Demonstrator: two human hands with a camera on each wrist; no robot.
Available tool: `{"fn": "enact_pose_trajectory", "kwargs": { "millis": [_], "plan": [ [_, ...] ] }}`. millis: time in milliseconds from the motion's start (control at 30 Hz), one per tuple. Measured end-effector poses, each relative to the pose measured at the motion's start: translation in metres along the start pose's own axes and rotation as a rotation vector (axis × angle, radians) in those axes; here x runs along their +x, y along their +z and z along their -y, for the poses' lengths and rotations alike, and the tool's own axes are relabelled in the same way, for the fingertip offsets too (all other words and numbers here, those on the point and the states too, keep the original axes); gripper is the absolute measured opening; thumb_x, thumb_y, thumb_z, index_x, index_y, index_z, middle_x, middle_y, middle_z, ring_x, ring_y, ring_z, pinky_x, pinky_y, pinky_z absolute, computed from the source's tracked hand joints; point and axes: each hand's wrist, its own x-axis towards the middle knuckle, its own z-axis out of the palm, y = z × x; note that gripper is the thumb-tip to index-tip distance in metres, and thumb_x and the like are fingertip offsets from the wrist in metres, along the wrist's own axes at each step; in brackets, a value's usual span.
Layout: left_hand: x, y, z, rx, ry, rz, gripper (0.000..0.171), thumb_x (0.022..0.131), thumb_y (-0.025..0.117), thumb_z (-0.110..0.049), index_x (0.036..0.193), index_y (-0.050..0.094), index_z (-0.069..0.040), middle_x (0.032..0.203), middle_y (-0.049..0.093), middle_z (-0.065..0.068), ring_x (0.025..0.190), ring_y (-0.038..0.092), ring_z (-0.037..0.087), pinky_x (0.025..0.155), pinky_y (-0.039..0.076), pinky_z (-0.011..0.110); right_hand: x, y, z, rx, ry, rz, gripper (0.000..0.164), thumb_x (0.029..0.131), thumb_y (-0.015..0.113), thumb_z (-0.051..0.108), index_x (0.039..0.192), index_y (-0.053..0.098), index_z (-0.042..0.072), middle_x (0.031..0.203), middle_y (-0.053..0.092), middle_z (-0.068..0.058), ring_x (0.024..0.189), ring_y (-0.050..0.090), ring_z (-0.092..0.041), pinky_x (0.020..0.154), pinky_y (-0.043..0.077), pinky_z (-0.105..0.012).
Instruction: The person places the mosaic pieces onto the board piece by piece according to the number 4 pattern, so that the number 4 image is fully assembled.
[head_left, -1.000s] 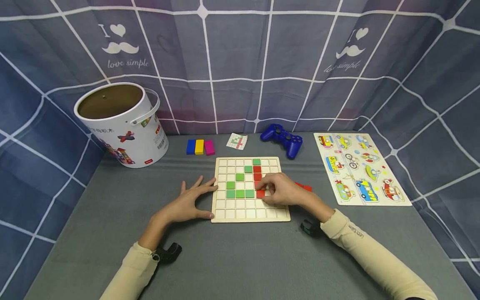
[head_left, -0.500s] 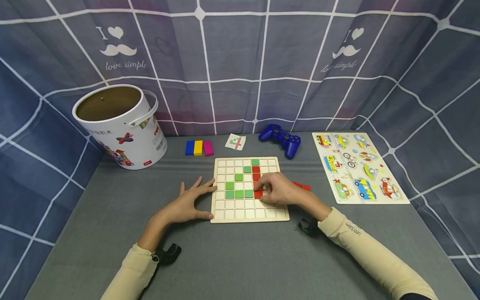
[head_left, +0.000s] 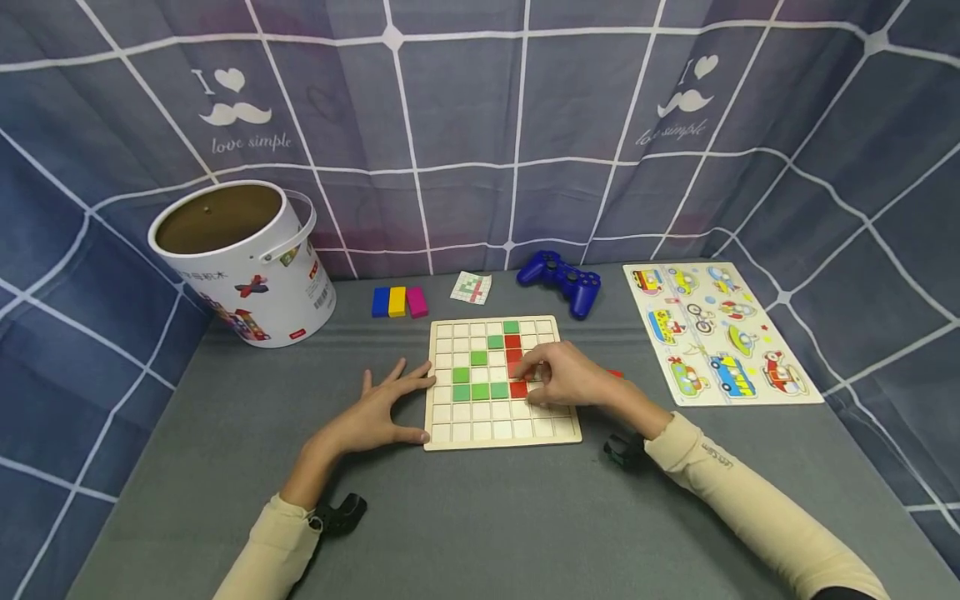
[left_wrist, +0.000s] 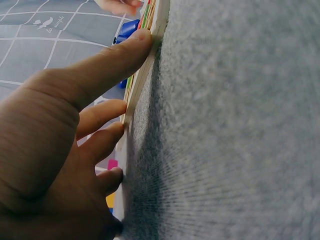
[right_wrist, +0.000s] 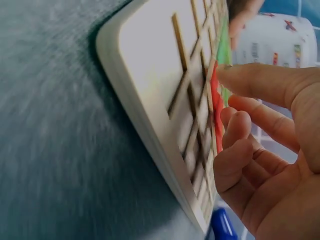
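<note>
A wooden grid board (head_left: 502, 429) lies flat on the table. Green square tiles (head_left: 480, 392) form a slanted line and a short row on it, and red tiles (head_left: 512, 341) run down one column. My left hand (head_left: 371, 417) has its fingers spread, with thumb and fingertips touching the board's left edge; the left wrist view shows the thumb (left_wrist: 115, 62) against the rim. Over the board, my right hand (head_left: 566, 375) pinches a red tile (head_left: 518, 389) in the grid between thumb and index finger. Its other fingers (right_wrist: 235, 155) are curled, and the hand hides several cells.
A white bucket (head_left: 273, 292) stands at back left. Blue, yellow and magenta pieces (head_left: 397, 302), a small pattern card (head_left: 471, 288) and a blue game controller (head_left: 561, 283) lie behind the board. A picture puzzle board (head_left: 716, 333) is at right. Red pieces (head_left: 617, 373) peek out behind my right wrist.
The head view has shifted slightly. Both hands keep their places on the board, and the tiles look unchanged. The red pieces behind my right wrist are more hidden now.
</note>
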Motion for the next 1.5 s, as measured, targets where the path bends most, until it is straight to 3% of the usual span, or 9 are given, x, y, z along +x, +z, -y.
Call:
{"fn": "enact_pose_trajectory", "kwargs": {
  "millis": [233, 400, 567, 833, 1033, 1300, 1500],
  "plan": [
    [0.002, -0.003, -0.001, -0.007, 0.021, -0.019, 0.087, 0.075, 0.089, -0.035, 0.149, 0.049, -0.014, 0.163, 0.027, 0.004, 0.15, 0.006, 0.043, 0.102, -0.017, 0.076, -0.041, -0.047, -0.022, -0.037, 0.137, -0.151, 0.031, 0.076, 0.085, 0.006, 0.105, 0.076, 0.004, 0.094, 0.071, -0.008, 0.057, 0.056, -0.013, 0.051, 0.045, -0.028],
    [0.002, -0.002, 0.0, 0.002, 0.006, -0.004, 0.088, 0.075, 0.088, -0.037, 0.15, 0.048, -0.015, 0.164, 0.025, 0.003, 0.15, 0.005, 0.042, 0.103, -0.017, 0.075, -0.073, -0.059, -0.04, -0.106, 0.246, -0.115, 0.033, 0.076, 0.087, 0.01, 0.107, 0.076, 0.007, 0.098, 0.07, -0.007, 0.055, 0.053, -0.011, 0.049, 0.044, -0.028],
    [0.001, 0.0, 0.0, -0.008, 0.003, -0.006, 0.087, 0.076, 0.088, -0.036, 0.15, 0.048, -0.015, 0.164, 0.024, 0.002, 0.15, 0.004, 0.042, 0.103, -0.018, 0.074, -0.09, -0.058, -0.046, -0.164, 0.256, -0.085, 0.036, 0.073, 0.089, 0.015, 0.106, 0.076, 0.01, 0.088, 0.069, -0.002, 0.053, 0.054, -0.007, 0.049, 0.044, -0.027],
    [0.001, 0.002, 0.001, -0.007, 0.009, 0.001, 0.087, 0.076, 0.088, -0.036, 0.151, 0.047, -0.016, 0.164, 0.024, 0.002, 0.15, 0.003, 0.041, 0.103, -0.019, 0.074, -0.096, -0.053, -0.048, -0.24, 0.264, -0.139, 0.037, 0.071, 0.09, 0.02, 0.104, 0.077, 0.013, 0.088, 0.068, 0.001, 0.054, 0.054, -0.006, 0.051, 0.044, -0.027],
    [0.002, 0.002, 0.003, -0.01, 0.014, -0.005, 0.086, 0.076, 0.088, -0.036, 0.15, 0.048, -0.016, 0.164, 0.025, 0.001, 0.151, 0.003, 0.04, 0.104, -0.018, 0.074, -0.091, -0.051, -0.051, -0.255, 0.258, -0.198, 0.029, 0.077, 0.086, 0.022, 0.102, 0.076, 0.01, 0.08, 0.065, -0.002, 0.054, 0.051, -0.008, 0.051, 0.043, -0.029],
    [0.003, 0.003, 0.001, -0.017, 0.018, 0.005, 0.086, 0.077, 0.087, -0.038, 0.151, 0.047, -0.017, 0.164, 0.024, 0.0, 0.151, 0.003, 0.04, 0.104, -0.018, 0.073, -0.076, -0.046, -0.052, -0.326, 0.284, -0.134, 0.034, 0.073, 0.088, 0.024, 0.101, 0.076, 0.01, 0.089, 0.066, -0.002, 0.073, 0.055, -0.015, 0.064, 0.045, -0.034],
    [0.003, 0.001, 0.003, -0.003, 0.018, -0.006, 0.087, 0.076, 0.087, -0.038, 0.151, 0.047, -0.017, 0.164, 0.024, 0.0, 0.15, 0.004, 0.04, 0.103, -0.018, 0.074, -0.068, -0.042, -0.051, -0.301, 0.273, -0.153, 0.033, 0.074, 0.087, 0.023, 0.102, 0.076, 0.01, 0.09, 0.068, -0.002, 0.075, 0.057, -0.016, 0.066, 0.047, -0.035]
  ]
}}
